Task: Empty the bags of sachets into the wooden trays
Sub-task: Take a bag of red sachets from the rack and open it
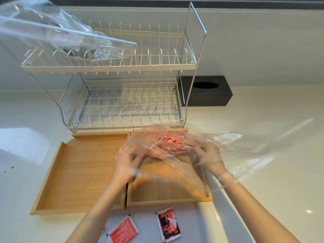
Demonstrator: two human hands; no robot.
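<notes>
Now crinkly clear bag (168, 146) over wooden tray (163, 192).

I am seeing both hands smeared by motion blur above the right tray (168, 193), so I cannot count fingers or judge the grip of the left hand (128, 162) or the right hand (209, 159). The clear bag (175, 155) between them is veiling the red sachets (168, 144) inside; their number and print are staying unreadable to me. The bag is also covering part of that tray's far rim. Nearer me than the tray, a loose orange sachet (123, 229) is running off the bottom edge. Another clear bag (57, 30), far left of the tray, is blurring out and being cropped by the top-left corner.
</notes>
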